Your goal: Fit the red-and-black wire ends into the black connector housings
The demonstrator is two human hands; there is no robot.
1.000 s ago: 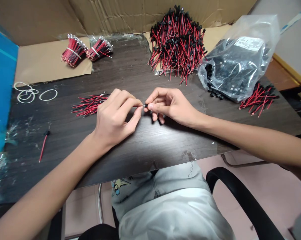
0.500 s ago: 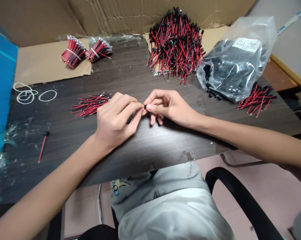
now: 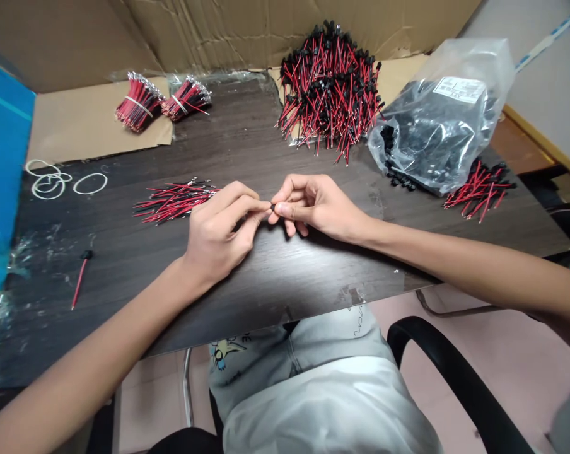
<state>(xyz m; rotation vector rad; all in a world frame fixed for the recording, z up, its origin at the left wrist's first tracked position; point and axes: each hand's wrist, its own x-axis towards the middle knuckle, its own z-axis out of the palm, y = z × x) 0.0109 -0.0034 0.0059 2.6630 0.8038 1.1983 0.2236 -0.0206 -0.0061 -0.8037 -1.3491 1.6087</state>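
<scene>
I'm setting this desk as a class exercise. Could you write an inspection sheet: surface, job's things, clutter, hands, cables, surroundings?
Surface: dark table, marked near its front edge.
Job's things: black connector at centre; loose wires left of it; bag of black pieces, right.
Clutter: pale bands, left; lone wired piece nearer the person.
Hands: right hand pinches the connector; left hand has fingertips against it, their hold hidden.
Cables: two tied bundles; big pile of wired connectors; power cables: nothing seen.
Surroundings: cardboard behind, blue panel left, armrest lower right.
</scene>
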